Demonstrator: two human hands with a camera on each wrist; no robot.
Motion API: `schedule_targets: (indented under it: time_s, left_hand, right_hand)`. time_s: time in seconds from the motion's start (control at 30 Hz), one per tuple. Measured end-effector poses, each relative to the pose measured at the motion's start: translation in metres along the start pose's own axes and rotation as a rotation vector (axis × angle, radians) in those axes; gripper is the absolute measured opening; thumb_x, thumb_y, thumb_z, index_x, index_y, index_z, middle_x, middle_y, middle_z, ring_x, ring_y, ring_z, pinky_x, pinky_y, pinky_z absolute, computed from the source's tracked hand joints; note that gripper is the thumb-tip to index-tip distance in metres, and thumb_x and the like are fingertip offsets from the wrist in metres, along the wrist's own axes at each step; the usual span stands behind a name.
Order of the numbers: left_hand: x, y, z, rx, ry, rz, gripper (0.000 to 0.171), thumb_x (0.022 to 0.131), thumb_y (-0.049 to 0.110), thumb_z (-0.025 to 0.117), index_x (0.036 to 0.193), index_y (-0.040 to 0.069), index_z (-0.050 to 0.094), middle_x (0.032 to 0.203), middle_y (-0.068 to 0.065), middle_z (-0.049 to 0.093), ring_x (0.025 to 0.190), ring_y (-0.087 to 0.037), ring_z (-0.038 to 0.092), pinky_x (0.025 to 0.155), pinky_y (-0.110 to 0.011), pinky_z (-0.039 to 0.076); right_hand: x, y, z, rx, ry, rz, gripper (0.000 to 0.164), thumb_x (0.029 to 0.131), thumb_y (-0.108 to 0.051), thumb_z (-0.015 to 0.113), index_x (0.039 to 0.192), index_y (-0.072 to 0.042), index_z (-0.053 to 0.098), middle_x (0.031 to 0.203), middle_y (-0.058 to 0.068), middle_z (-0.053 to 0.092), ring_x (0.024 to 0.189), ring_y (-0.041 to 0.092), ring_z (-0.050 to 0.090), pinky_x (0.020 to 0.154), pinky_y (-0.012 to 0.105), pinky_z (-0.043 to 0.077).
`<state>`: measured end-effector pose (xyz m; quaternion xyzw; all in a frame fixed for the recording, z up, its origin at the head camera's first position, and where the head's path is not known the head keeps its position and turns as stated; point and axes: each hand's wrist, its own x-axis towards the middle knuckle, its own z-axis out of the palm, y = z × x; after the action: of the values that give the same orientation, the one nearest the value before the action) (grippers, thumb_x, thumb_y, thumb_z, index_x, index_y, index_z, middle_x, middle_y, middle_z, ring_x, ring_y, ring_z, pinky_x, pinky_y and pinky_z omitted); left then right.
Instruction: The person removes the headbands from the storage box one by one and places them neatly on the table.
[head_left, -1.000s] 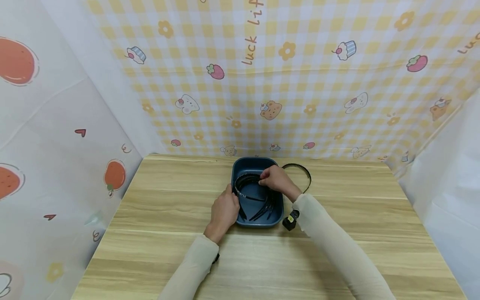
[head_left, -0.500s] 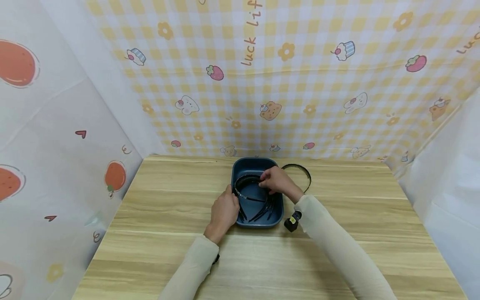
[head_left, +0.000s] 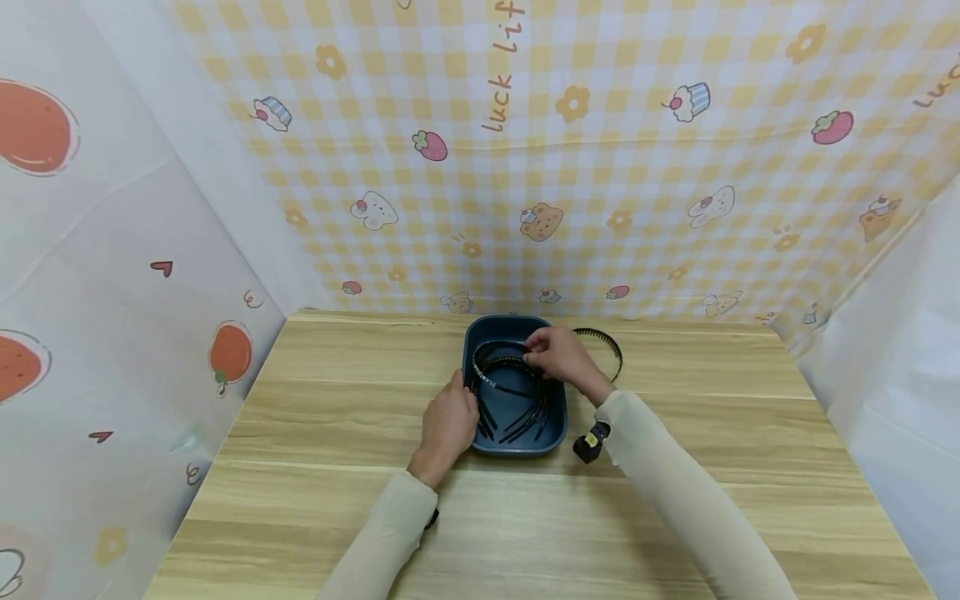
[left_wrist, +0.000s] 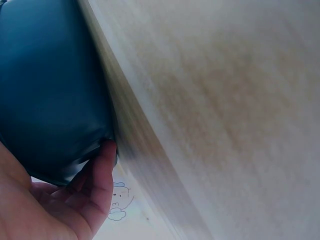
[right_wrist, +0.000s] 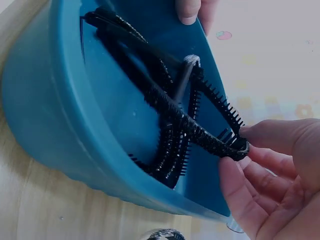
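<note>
A dark blue plastic bin (head_left: 517, 451) stands on the table with several black toothed headbands (right_wrist: 172, 155) inside. My left hand (head_left: 448, 421) grips its left side; in the right wrist view the left thumb (right_wrist: 188, 11) hooks over the rim. From the left wrist view, the left fingers (left_wrist: 103, 172) curl against the outer wall. Over the bin's right half, my right hand (head_left: 561, 357) pinches one black headband (right_wrist: 212, 145) between thumb and fingers. That headband, with a sparkly outer face, slants across the bin above the others.
Another black toothed headband (head_left: 620, 358) lies on the wooden table (head_left: 360, 358) right of the bin, partly hidden behind the right hand. A yellow checked cloth (head_left: 465, 192) hangs behind the table's back edge. White printed sheets (head_left: 180, 333) hang at the sides.
My right hand has shifted slightly right, lifting the pinched headband a little so it stands apart from the ones beneath. The left hand and the bin stay in place.
</note>
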<state>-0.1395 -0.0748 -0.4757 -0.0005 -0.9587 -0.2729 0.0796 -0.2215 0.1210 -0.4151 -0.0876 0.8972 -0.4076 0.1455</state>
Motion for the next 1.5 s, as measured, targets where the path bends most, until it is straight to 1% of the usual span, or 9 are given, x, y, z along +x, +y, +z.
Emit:
schedule_targets:
  time_s: [0.17, 0.3, 0.47, 0.57, 0.73, 1.0, 1.2, 1.3, 1.5]
  left_hand:
    - [0.0, 0.0, 0.0, 0.0, -0.005, 0.0, 0.039, 0.093, 0.017, 0.042, 0.128, 0.0, 0.044, 0.086, -0.011, 0.061, 0.055, -0.019, 0.055, 0.043, -0.031, 0.04]
    - [0.0, 0.0, 0.0, 0.001, -0.004, -0.006, 0.039, 0.093, 0.017, 0.042, 0.128, 0.001, 0.044, 0.089, -0.011, 0.062, 0.058, -0.02, 0.057, 0.044, -0.033, 0.041]
    - [0.001, 0.001, 0.0, 0.003, -0.004, -0.012, 0.036, 0.093, 0.017, 0.041, 0.125, 0.003, 0.047, 0.086, -0.01, 0.061, 0.058, -0.022, 0.057, 0.043, -0.032, 0.04]
    - [0.001, 0.001, 0.0, 0.001, -0.005, -0.009, 0.035, 0.093, 0.017, 0.041, 0.125, 0.003, 0.047, 0.085, -0.01, 0.061, 0.057, -0.021, 0.056, 0.042, -0.031, 0.039]
    - [0.001, 0.001, -0.001, -0.002, -0.008, -0.01, 0.039, 0.093, 0.017, 0.041, 0.128, 0.001, 0.045, 0.092, -0.013, 0.062, 0.058, -0.022, 0.058, 0.044, -0.033, 0.041]
    - [0.001, 0.001, -0.001, -0.001, -0.015, -0.014, 0.04, 0.093, 0.017, 0.041, 0.13, 0.0, 0.043, 0.098, -0.014, 0.062, 0.058, -0.021, 0.058, 0.045, -0.032, 0.042]
    - [0.001, 0.001, -0.001, -0.003, -0.025, -0.018, 0.041, 0.093, 0.017, 0.041, 0.131, 0.001, 0.043, 0.097, -0.013, 0.062, 0.055, -0.018, 0.055, 0.043, -0.029, 0.04]
    - [0.001, 0.001, -0.002, -0.001, -0.023, -0.018, 0.04, 0.093, 0.017, 0.041, 0.13, 0.001, 0.043, 0.094, -0.013, 0.062, 0.056, -0.019, 0.056, 0.043, -0.031, 0.041]
    - [0.0, 0.001, -0.001, 0.001, -0.019, -0.02, 0.04, 0.093, 0.018, 0.041, 0.13, 0.001, 0.044, 0.099, -0.014, 0.063, 0.061, -0.022, 0.059, 0.047, -0.034, 0.044]
  right_hand:
    - [0.0, 0.0, -0.002, -0.052, 0.047, -0.035, 0.026, 0.081, -0.016, 0.066, 0.105, -0.006, 0.063, 0.089, 0.007, 0.063, 0.064, 0.022, 0.062, 0.052, 0.026, 0.049]
    - [-0.001, -0.002, -0.003, -0.138, 0.096, -0.099, 0.025, 0.082, -0.018, 0.065, 0.105, -0.007, 0.064, 0.088, 0.006, 0.065, 0.061, 0.016, 0.061, 0.053, 0.027, 0.048]
    - [-0.002, -0.006, -0.004, -0.198, 0.167, -0.144, 0.025, 0.082, -0.02, 0.064, 0.103, -0.008, 0.065, 0.09, 0.004, 0.066, 0.077, 0.016, 0.06, 0.069, 0.032, 0.048]
    - [-0.002, -0.006, -0.004, -0.186, 0.206, -0.155, 0.026, 0.082, -0.018, 0.065, 0.105, -0.007, 0.065, 0.091, 0.004, 0.066, 0.083, 0.017, 0.06, 0.074, 0.035, 0.047]
    - [-0.002, -0.004, -0.006, -0.153, 0.264, -0.176, 0.027, 0.081, -0.018, 0.065, 0.105, -0.006, 0.065, 0.09, 0.005, 0.066, 0.081, 0.018, 0.061, 0.073, 0.035, 0.048]
    - [-0.005, -0.005, -0.013, -0.117, 0.267, -0.157, 0.026, 0.083, -0.019, 0.064, 0.107, -0.009, 0.064, 0.092, 0.004, 0.066, 0.081, 0.019, 0.06, 0.071, 0.036, 0.048]
    - [-0.004, -0.004, -0.018, -0.099, 0.305, -0.146, 0.023, 0.083, -0.019, 0.065, 0.104, -0.01, 0.064, 0.092, 0.005, 0.066, 0.083, 0.02, 0.061, 0.072, 0.037, 0.047]
    - [-0.003, -0.001, -0.02, -0.079, 0.319, -0.142, 0.023, 0.083, -0.02, 0.064, 0.104, -0.01, 0.064, 0.094, 0.006, 0.066, 0.085, 0.02, 0.061, 0.072, 0.036, 0.047]
    - [-0.002, 0.003, -0.025, -0.039, 0.345, -0.129, 0.021, 0.083, -0.02, 0.064, 0.102, -0.011, 0.064, 0.094, 0.007, 0.066, 0.087, 0.022, 0.061, 0.075, 0.038, 0.047]
